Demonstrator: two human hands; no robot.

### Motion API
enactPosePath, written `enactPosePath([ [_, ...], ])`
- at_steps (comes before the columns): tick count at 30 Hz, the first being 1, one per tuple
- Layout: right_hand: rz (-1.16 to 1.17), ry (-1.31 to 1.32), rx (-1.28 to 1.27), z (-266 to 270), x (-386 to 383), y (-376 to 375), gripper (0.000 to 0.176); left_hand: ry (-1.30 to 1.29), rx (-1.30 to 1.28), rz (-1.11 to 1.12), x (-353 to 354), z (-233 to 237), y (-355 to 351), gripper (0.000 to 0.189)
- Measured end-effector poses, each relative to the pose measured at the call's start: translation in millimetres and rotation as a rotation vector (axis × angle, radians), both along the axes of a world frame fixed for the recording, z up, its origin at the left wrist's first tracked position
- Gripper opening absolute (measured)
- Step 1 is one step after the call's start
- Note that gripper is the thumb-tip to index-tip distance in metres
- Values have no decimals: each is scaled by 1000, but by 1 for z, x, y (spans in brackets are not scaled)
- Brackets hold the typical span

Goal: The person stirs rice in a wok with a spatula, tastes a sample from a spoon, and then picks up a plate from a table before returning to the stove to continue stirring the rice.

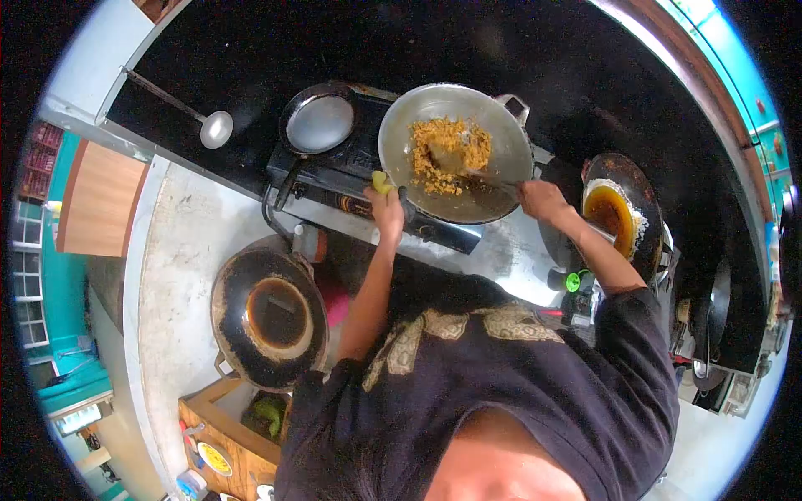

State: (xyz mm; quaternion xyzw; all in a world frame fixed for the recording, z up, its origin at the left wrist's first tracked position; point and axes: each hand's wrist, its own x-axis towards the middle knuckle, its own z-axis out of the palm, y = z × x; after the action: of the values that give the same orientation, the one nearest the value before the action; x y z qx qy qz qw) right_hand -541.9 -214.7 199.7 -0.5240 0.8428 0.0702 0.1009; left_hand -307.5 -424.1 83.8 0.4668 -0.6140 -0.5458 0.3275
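Note:
A large metal wok [401, 138] sits on the stove with orange-brown crumbly food [451, 154] in it. My right hand [543, 201] is closed round the handle of a spatula [493, 179], whose head lies in the food. At the wok's lower left edge, my left hand [387, 209] is closed on a yellow-green cloth [381, 182]. The wok's near handle beside that hand is mostly hidden.
Left of the wok stands a small frying pan [321, 124], with a ladle [216, 129] farther left. A dark wok [230, 334] with brown liquid is at lower left. On the right, another wok [639, 184] holds a bowl of amber liquid.

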Motion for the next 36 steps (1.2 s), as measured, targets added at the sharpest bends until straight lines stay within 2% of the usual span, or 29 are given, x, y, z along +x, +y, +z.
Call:
enactPosePath([
  [2, 3, -54, 128, 35, 31, 4, 23, 103, 49, -12, 1, -3, -1, 44],
  [5, 83, 41, 166, 64, 47, 3, 12, 195, 101, 29, -1, 6, 4, 44],
  [8, 168, 183, 137, 23, 28, -8, 18, 207, 133, 10, 0, 15, 7, 44],
  [11, 157, 357, 158, 17, 24, -34, 15, 211, 165, -23, 3, 19, 6, 44],
  [12, 156, 374, 90, 17, 13, -36, 16, 214, 176, -28, 4, 21, 5, 44],
  [13, 153, 389, 21, 26, 7, -41, 17, 211, 175, -19, 5, 23, 5, 44],
  [15, 307, 308, -6, 67, -13, -49, 22, 204, 169, -9, 6, 28, 6, 44],
  [16, 311, 259, 29, 74, -33, -54, 23, 181, 168, -16, 7, 34, 5, 44],
  [18, 192, 29, 426, 123, -27, -77, 24, 181, 176, 3, 6, 33, 7, 45],
  [19, 64, -159, 781, 157, -5, -102, 24, 185, 177, 14, 5, 34, 6, 45],
  [20, 47, -208, 829, 157, -3, -107, 22, 183, 179, 36, 2, 26, 5, 46],
  [22, 215, -107, 570, 139, 0, -108, 21, 181, 186, 90, -2, 8, 2, 48],
  [24, 441, 67, 336, 98, -3, -106, 20, 168, 216, 6, 2, 13, 0, 51],
  [27, 291, 274, 329, 106, 38, -102, 23, 235, 241, -51, 4, 21, 2, 54],
  [28, 240, 235, 328, 94, 30, -98, 24, 270, 248, -62, 4, 22, 5, 54],
  [31, 440, 132, 381, 109, 38, -79, 24, 285, 263, 18, 1, 34, 11, 51],
  [33, 393, 166, 354, 109, 44, -79, 23, 293, 290, -4, 2, 33, 12, 54],
  [36, 322, 259, 304, 72, 49, -79, 25, 207, 342, -33, 7, 25, 9, 61],
])
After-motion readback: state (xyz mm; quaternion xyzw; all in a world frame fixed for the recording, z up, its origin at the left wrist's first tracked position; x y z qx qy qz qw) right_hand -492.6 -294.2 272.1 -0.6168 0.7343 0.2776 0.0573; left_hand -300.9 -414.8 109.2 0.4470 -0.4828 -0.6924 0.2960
